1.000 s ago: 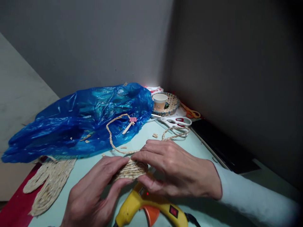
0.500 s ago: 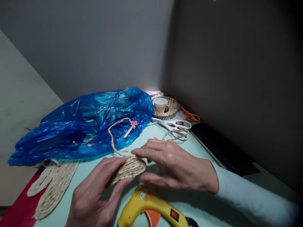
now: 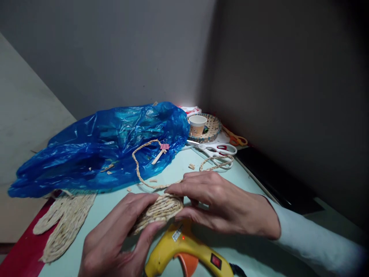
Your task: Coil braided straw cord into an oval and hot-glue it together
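Note:
Both my hands grip a small coiled piece of braided straw (image 3: 160,209) just above the pale green table (image 3: 175,163). My left hand (image 3: 121,234) pinches its near left side between thumb and fingers. My right hand (image 3: 221,206) closes over its far right edge. A loose braided straw cord (image 3: 140,169) runs from the coil up onto a blue plastic bag (image 3: 98,148), where a pink binder clip (image 3: 164,146) holds its end. A yellow glue gun (image 3: 184,252) lies right under my hands, its red light on.
A flat woven straw shape (image 3: 62,227) lies at the left on a red mat (image 3: 20,254). At the back corner stand a woven tray (image 3: 211,129) with a paper cup (image 3: 197,124), white scissors (image 3: 219,149) and orange scissors (image 3: 238,139). Walls close in behind and right.
My hands shifted slightly on the coil, tilting it and then settling it again. The view moved a little. Nothing else has changed.

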Available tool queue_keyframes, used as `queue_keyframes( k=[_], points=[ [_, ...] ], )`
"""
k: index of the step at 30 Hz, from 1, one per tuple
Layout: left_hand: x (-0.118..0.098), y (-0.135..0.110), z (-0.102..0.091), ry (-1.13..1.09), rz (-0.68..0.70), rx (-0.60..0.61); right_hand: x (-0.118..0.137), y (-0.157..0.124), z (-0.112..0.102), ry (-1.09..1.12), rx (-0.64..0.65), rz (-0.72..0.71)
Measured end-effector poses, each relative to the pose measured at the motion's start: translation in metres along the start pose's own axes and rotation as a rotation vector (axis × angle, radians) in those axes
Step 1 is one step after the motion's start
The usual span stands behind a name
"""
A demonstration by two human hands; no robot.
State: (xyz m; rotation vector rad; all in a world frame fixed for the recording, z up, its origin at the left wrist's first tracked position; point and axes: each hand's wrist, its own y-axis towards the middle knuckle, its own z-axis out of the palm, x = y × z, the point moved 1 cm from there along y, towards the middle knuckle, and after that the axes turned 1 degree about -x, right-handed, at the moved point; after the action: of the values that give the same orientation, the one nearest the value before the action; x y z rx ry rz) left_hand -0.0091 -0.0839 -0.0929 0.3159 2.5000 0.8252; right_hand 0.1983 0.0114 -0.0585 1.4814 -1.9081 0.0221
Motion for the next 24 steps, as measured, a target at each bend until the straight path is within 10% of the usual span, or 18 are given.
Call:
queue_keyframes(
  k=[14, 24],
  points=[
    [-0.003, 0.003, -0.004, -0.006, 0.045, 0.033, 0.003, 0.000, 0.001, 0.035, -0.029, -0.038],
    [0.007, 0.018, -0.003, -0.552, -0.489, 0.221, -0.003, 0.003, 0.004, -0.049, -0.031, -0.038]
  ],
)
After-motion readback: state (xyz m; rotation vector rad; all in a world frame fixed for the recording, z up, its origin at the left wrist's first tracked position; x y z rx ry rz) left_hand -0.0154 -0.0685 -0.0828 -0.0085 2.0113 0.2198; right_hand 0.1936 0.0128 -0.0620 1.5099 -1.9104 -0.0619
